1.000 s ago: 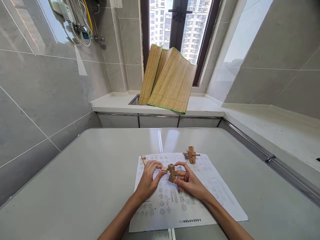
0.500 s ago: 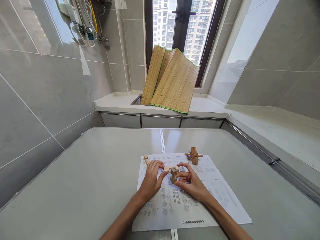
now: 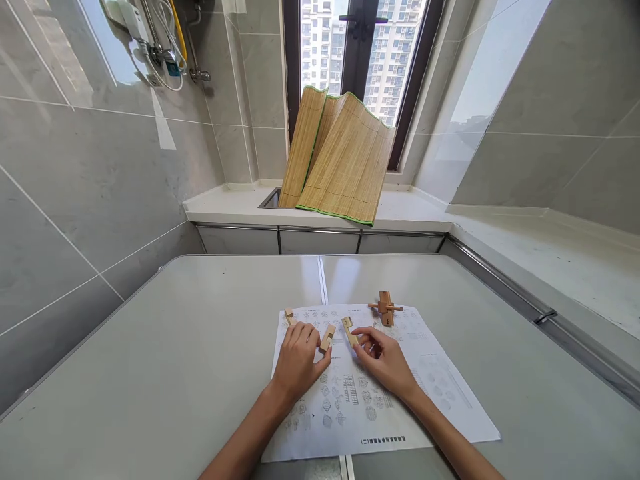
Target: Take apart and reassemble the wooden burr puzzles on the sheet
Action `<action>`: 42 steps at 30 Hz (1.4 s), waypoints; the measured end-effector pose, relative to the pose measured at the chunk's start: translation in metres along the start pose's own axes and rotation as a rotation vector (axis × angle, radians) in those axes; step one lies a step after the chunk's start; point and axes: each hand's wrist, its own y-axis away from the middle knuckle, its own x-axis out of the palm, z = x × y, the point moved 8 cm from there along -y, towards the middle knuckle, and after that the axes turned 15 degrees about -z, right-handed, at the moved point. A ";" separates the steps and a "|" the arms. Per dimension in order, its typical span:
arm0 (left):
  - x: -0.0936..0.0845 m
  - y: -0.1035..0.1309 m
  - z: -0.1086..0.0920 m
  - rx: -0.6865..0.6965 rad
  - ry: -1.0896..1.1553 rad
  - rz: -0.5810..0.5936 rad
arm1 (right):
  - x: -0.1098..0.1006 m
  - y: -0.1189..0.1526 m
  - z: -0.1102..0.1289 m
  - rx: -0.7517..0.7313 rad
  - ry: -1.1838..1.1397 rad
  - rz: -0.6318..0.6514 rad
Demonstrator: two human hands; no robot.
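Between thumb and fingers, my left hand (image 3: pixel 303 357) holds a short notched light wooden block (image 3: pixel 327 338), tilted. My right hand (image 3: pixel 383 357) pinches a second notched light wooden block (image 3: pixel 348 327) by its near end. A gap separates the two blocks, and both are over a printed paper sheet (image 3: pixel 400 420). Another light wooden piece (image 3: pixel 289 315) lies at the sheet's top left corner, partly hidden behind my left hand. Near the sheet's top right sits a darker brown assembly of crossed wooden pieces (image 3: pixel 386 309), touched by neither hand.
The sheet lies on a pale table (image 3: pixel 175 360) with a seam down its middle. Beyond the table's far edge, a bamboo mat (image 3: pixel 345 160) leans on a white ledge (image 3: pixel 225 207) before a window. Tiled walls stand at both sides.
The two wooden blocks, earlier close together between my hands, are now apart, one in each hand. Both blocks have turned. The view has shifted slightly.
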 end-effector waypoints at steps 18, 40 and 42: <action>-0.006 -0.004 0.040 -0.118 0.106 0.111 | 0.008 0.013 0.016 -0.271 0.292 0.092; 0.015 0.007 0.012 -0.089 0.390 0.340 | 0.021 0.018 0.024 -0.390 0.177 0.240; 0.013 0.006 0.009 -0.086 0.402 0.339 | 0.021 0.019 0.026 -0.405 0.145 0.249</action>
